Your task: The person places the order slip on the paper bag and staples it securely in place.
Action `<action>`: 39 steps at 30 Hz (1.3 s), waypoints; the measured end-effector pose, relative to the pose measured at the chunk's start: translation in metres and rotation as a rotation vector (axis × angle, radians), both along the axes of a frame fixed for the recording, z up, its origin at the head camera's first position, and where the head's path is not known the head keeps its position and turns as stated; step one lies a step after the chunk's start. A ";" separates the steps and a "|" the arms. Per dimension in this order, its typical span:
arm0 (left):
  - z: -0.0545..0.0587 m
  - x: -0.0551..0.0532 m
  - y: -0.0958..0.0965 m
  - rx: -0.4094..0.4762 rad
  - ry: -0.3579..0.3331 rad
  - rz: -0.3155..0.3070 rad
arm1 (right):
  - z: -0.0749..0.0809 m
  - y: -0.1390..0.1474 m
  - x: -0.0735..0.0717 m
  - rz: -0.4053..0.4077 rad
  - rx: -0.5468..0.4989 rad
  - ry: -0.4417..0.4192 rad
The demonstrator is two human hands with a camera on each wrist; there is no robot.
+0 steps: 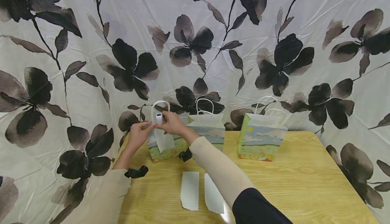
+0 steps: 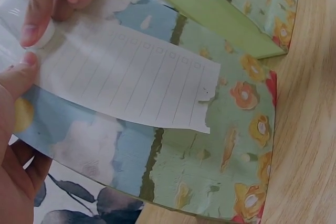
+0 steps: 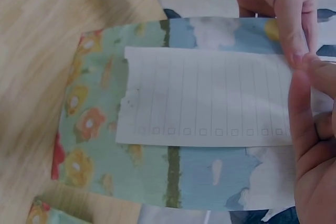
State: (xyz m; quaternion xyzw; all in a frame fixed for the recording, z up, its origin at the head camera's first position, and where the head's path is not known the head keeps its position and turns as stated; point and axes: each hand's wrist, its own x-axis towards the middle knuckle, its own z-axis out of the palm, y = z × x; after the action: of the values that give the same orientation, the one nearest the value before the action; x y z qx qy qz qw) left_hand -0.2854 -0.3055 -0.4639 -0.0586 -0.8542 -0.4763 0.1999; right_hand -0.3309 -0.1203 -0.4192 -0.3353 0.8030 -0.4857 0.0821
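Note:
At the left of the table stands a paper gift bag with a sky-and-flower print and white handles. A torn-edged lined paper slip lies flat against its front. My left hand pinches the bag's upper edge and the slip, thumb in front and fingers behind. My right hand grips a small white device with a dark end at the top of the slip; its kind is unclear. In the right wrist view the fingertips of both hands meet at the slip's upper end, and the device is hidden.
A second printed bag stands just right of the held one, partly behind the right hand. A third bag is farther right. Two white paper slips lie near the front of the wooden table. Floral cloth hangs behind.

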 end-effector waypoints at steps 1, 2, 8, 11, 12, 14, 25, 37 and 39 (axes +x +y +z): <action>0.000 0.000 0.000 0.004 -0.002 0.003 | 0.000 0.000 0.000 0.000 0.004 0.001; 0.001 0.000 0.000 0.006 -0.006 0.002 | 0.000 0.000 0.000 -0.003 0.012 0.007; 0.002 0.000 0.000 -0.009 -0.018 0.010 | 0.001 0.000 0.003 -0.003 -0.020 0.017; 0.000 -0.001 0.000 -0.012 -0.007 -0.002 | 0.006 0.003 0.005 -0.015 -0.070 0.062; 0.001 0.001 0.002 -0.016 0.002 -0.010 | 0.009 0.005 0.007 -0.018 -0.083 0.084; 0.000 0.001 0.003 -0.032 0.012 -0.021 | 0.018 0.010 0.010 -0.028 -0.101 0.134; 0.008 -0.004 -0.006 -0.109 -0.018 -0.013 | 0.098 0.071 0.056 -0.006 -0.237 0.245; 0.015 -0.007 -0.019 -0.147 -0.151 -0.066 | 0.104 0.169 0.099 -0.327 -0.440 0.169; 0.016 -0.008 -0.022 -0.160 -0.153 -0.079 | 0.094 0.178 0.102 -0.343 -0.477 0.146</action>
State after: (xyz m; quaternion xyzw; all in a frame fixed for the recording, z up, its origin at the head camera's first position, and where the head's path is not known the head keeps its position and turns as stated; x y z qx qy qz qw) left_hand -0.2937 -0.3274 -0.4482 -0.0715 -0.8994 -0.4171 0.1099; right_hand -0.2291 0.0581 -0.3248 -0.2389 0.7148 -0.6421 -0.1402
